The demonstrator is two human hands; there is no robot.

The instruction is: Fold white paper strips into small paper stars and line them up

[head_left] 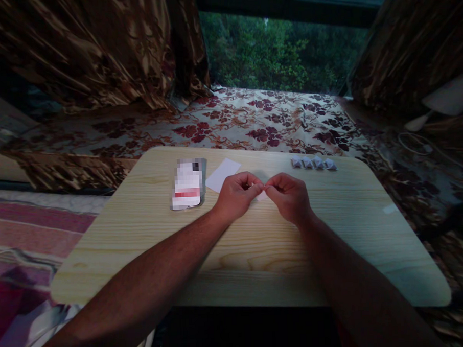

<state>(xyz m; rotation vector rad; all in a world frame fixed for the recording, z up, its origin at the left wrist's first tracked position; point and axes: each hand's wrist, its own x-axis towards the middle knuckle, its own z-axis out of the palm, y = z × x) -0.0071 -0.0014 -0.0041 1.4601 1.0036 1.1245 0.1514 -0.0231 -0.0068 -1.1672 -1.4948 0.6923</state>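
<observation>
My left hand (236,195) and my right hand (291,195) meet over the middle of a light wooden table (257,244). Both are closed in a pinch on a small pale piece of paper (261,194), mostly hidden by the fingers. A white paper sheet (223,175) lies flat just behind my left hand. Several small folded paper pieces (314,163) sit in a row at the table's far right side.
A packet with a white and red face (187,185) lies left of the white sheet. A floral bedspread (229,120) stretches behind the table up to a window with brown curtains (95,46). A striped cloth (27,238) lies at the left.
</observation>
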